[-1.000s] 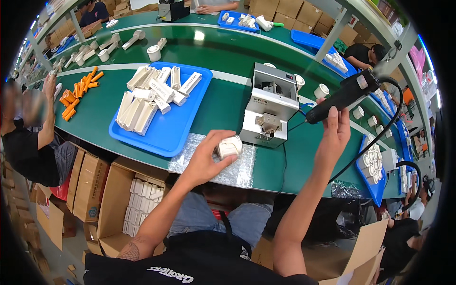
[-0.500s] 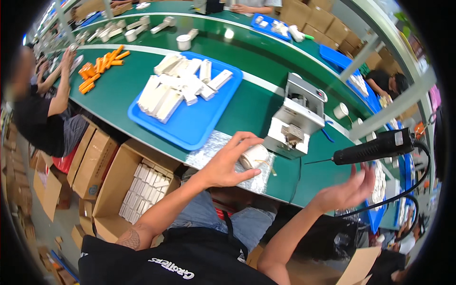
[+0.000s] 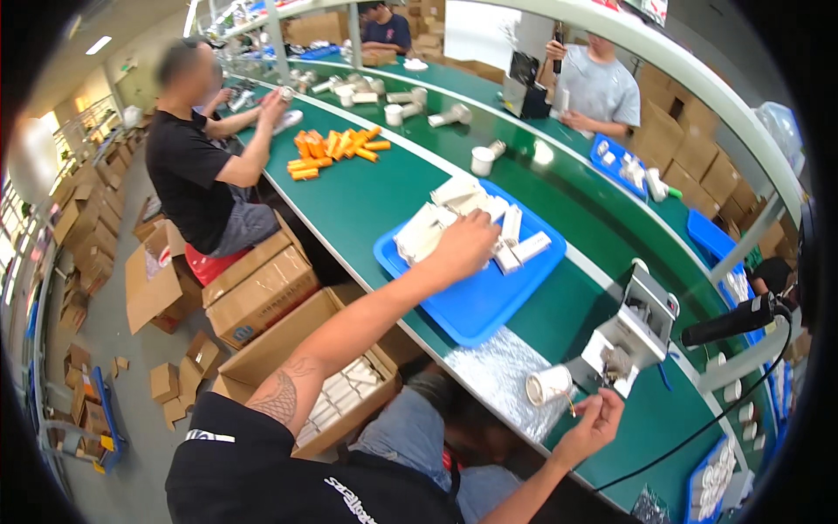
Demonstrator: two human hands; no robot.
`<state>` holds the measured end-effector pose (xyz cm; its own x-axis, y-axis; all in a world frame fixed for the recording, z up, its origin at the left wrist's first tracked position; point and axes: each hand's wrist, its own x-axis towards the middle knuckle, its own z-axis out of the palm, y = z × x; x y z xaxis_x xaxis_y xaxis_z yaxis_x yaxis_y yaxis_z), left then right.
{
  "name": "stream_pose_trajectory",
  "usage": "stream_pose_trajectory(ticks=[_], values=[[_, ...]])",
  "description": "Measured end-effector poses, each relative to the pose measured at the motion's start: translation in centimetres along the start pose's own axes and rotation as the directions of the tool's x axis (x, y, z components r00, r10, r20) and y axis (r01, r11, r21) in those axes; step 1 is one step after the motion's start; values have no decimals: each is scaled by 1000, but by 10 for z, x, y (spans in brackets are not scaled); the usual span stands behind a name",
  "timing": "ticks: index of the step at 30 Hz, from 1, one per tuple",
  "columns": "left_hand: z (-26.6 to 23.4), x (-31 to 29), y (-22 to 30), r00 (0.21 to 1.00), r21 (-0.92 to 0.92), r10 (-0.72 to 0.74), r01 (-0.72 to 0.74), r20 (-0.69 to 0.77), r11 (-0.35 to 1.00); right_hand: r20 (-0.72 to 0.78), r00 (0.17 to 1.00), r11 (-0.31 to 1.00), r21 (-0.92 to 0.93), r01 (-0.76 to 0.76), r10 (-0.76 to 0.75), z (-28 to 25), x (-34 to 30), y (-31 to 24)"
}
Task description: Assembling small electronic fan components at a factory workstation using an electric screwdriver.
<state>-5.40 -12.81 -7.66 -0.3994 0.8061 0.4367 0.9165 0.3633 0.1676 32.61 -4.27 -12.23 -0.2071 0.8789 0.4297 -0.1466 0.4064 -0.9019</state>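
The left hand (image 3: 471, 245) reaches over the near side of a blue tray (image 3: 476, 321) on the green counter (image 3: 349, 205). Its fingers bend down onto a heap of long white parts (image 3: 434, 229); whether they close on one cannot be told, as the back of the hand hides the fingertips. One white part (image 3: 529, 251) lies at the right of the heap, clear of the hand.

The right hand (image 3: 597, 424) is low at the front edge of the counter, fingers curled with the tips close together. Just beside it, a white cylindrical part (image 3: 548, 385) lies tilted on a shiny sheet (image 3: 493, 356), with a thin wire (yellowish) running from it toward the fingertips; whether the wire is gripped cannot be made out.

A silver-grey machine (image 3: 644, 330) stands just beyond the cylindrical part. A black handheld tool (image 3: 726, 324) with a cord is at the right, apart from both hands. Orange pieces (image 3: 336, 148) lie in a pile farther left along the counter, near a co-worker (image 3: 194, 162) in a black shirt.
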Motion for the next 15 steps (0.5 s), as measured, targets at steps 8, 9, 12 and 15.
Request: stream_pose_trajectory(ticks=[8,9,12,15], values=[[-48,-47,88,904,-312,108,-253,-414,916,-117,972,975,-106,193,-206,-7,-14,-1],[-53,-62,106,903,-370,111,-279,-416,886,-84,970,972,-71,224,-230,-9,-18,2],[-43,-106,156,848,-496,245,-483,-470,721,27,989,985,97,141,-144,3,-16,-21],[-41,-115,195,772,-619,451,-632,-449,466,184,982,972,234,0,-44,13,-1,-57]])
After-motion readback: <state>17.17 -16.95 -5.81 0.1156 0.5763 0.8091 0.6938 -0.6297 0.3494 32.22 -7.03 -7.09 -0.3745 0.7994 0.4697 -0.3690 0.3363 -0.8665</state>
